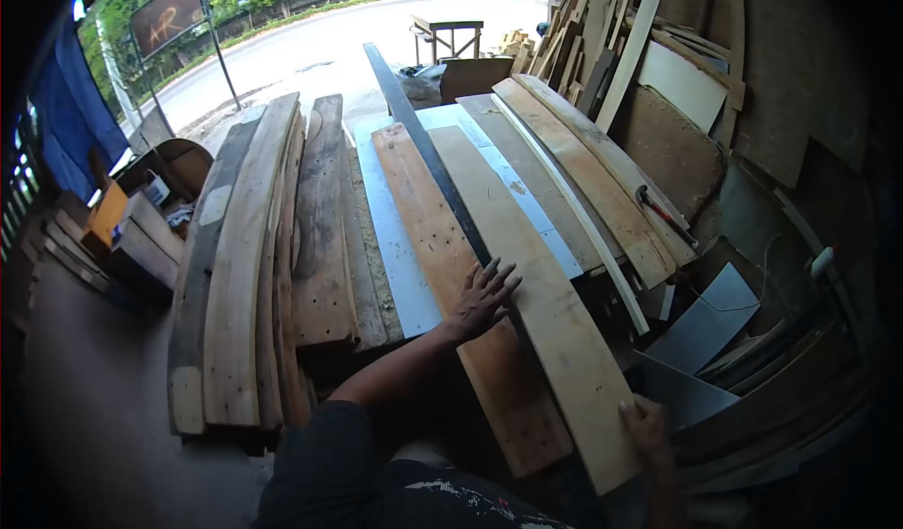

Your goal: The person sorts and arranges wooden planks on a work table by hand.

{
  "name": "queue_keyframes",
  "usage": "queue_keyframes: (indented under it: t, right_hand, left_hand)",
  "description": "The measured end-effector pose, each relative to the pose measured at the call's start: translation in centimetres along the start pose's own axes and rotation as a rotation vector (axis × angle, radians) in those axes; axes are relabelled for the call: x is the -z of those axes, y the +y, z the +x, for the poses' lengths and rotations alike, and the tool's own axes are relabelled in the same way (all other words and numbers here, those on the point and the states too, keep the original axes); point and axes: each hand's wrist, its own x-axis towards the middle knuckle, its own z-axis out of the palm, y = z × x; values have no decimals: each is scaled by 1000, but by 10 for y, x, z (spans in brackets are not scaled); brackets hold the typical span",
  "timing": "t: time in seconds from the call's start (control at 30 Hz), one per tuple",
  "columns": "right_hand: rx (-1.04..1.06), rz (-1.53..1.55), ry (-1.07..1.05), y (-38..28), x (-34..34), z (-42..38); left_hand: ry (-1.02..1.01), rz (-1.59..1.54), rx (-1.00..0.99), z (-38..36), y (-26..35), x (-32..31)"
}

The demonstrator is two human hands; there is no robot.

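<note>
My left hand (482, 301) lies with fingers spread over the inner edge of a reddish-brown plank (423, 214), its fingertips reaching over a long dark bar (403, 101). Right of the bar lies a paler wooden plank (527, 270), its near end jutting toward me. My right hand (647, 426) is closed around the right edge of this pale plank, close to its near end; the fingers beneath are partly hidden. Both planks rest across a light blue-white panel (384, 237).
Stacked rough planks (240, 275) and a dark worn board (324, 219) lie at left. More long boards (593, 172) and a red-handled tool (666, 214) are at right. Offcuts and sheets (677, 143) lean against the right wall. A small table (447, 29) stands near the road.
</note>
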Motion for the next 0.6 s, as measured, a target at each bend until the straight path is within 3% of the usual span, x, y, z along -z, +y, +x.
queue_keyframes:
  t: [0.1,0.37,0.5,0.6]
  right_hand:
    - [-164,77,-8,11,-14,6]
    - [-218,122,71,8,-44,12]
    - [-261,112,84,10,-46,2]
    - [-273,152,135,10,-55,2]
  left_hand:
    - [2,26,-182,33,-44,-7]
    - [-154,0,-537,79,-103,-20]
    - [-138,-161,-389,79,-103,12]
    - [44,-100,-311,77,-116,17]
